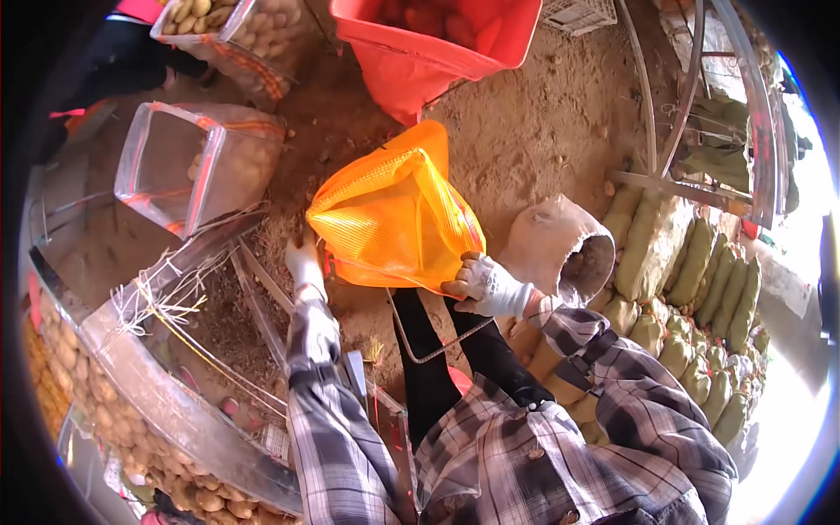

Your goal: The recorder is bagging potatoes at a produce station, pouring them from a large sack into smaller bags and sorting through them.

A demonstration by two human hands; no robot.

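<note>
An orange mesh bag (387, 223) stands with its mouth spread wide in front of me, its inside partly visible. My right hand (482, 285), in a whitish work glove, grips the near right part of its rim with the fingers curled over. Beside the bag's left corner is my gloved left hand (305, 262); its fingers are partly hidden, so its hold is unclear. Below the bag, a bent metal rod (436, 354) crosses in front of my dark trouser legs.
A red bag (400, 72) stands beyond, dark inside. Clear-walled bags (226, 151) with potatoes (197, 16) are at left, near another person's dark clothing. White strings (154, 295) hang on a metal frame (197, 394). A pale sack (545, 230) and several filled green sacks (656, 256) lie right.
</note>
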